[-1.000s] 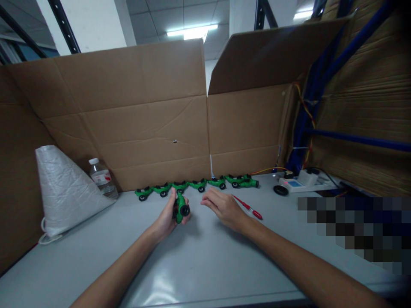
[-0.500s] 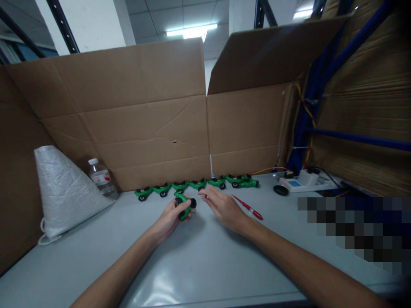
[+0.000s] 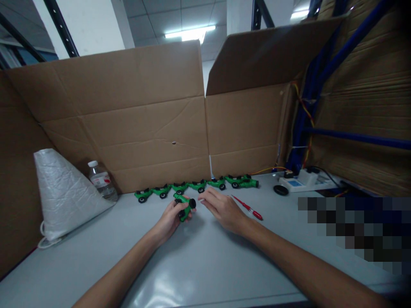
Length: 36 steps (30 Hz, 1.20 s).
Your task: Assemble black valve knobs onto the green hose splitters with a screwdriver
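Observation:
My left hand (image 3: pixel 171 220) is closed around a green toy car (image 3: pixel 185 210) with black wheels, tilted above the table, one wheel turned toward the right. Just right of it, my right hand (image 3: pixel 224 208) has its thumb and fingers pinched together, apart from the car; whatever sits between the fingertips is too small to make out. Behind both hands, several more green toy cars (image 3: pixel 195 185) stand in a row near the cardboard. A red screwdriver (image 3: pixel 252 210) lies to the right of my right hand.
A silvery bag (image 3: pixel 64 196) and a water bottle (image 3: pixel 102 180) stand at the left. At the right are a black ring (image 3: pixel 281 190) and a power strip (image 3: pixel 300 184) with cables. Cardboard (image 3: pixel 144 124) walls the back of the grey table (image 3: pixel 199 273); a blue rack post (image 3: pixel 302 115) rises at the right.
The camera view has shifted very slightly. Both hands and the held toy car stay almost in place, with only a tiny movement of the right fingertips.

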Each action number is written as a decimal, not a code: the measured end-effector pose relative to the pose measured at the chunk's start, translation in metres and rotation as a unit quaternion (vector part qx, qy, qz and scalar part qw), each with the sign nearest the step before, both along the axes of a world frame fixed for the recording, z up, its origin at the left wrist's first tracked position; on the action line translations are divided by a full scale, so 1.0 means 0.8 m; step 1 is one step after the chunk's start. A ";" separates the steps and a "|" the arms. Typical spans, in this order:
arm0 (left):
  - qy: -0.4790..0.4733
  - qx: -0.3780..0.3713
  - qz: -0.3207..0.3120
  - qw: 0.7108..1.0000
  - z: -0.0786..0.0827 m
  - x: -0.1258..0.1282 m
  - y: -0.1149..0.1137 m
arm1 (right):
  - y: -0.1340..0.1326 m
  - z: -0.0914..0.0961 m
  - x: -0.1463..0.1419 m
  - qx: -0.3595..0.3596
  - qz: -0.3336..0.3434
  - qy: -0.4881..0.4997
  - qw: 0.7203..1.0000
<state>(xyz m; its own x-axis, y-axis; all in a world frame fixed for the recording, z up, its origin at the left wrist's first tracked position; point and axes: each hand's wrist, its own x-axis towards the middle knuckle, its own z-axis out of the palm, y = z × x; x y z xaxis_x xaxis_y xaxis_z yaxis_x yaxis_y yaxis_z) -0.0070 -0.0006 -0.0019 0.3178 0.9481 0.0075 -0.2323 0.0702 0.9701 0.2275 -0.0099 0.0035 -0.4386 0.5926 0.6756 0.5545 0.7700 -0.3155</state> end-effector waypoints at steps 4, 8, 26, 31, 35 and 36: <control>-0.003 0.007 -0.002 1.000 0.001 0.000 0.000 | -0.002 -0.003 -0.002 0.002 0.004 0.011 1.000; -0.003 0.018 0.005 1.000 0.001 -0.002 0.003 | -0.001 -0.009 -0.004 -0.007 0.004 0.023 1.000; -0.006 0.025 0.013 1.000 0.005 -0.001 0.000 | -0.003 -0.011 -0.005 -0.021 0.000 0.045 0.999; -0.004 0.015 0.017 1.000 0.004 0.000 -0.001 | -0.007 -0.004 -0.005 -0.020 0.004 0.047 0.999; 0.005 0.015 0.007 1.000 0.000 0.000 -0.002 | -0.009 0.000 -0.004 -0.032 0.024 0.033 0.999; 0.005 0.016 0.005 1.000 -0.001 0.000 -0.001 | -0.008 0.000 -0.004 -0.027 0.031 0.027 0.999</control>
<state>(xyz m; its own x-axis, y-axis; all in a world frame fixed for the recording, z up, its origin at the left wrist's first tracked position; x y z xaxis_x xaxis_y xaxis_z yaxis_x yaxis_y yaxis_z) -0.0069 -0.0015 -0.0025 0.3083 0.9507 0.0347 -0.2235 0.0369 0.9740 0.2242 -0.0166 0.0032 -0.4391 0.6024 0.6665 0.4881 0.7828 -0.3860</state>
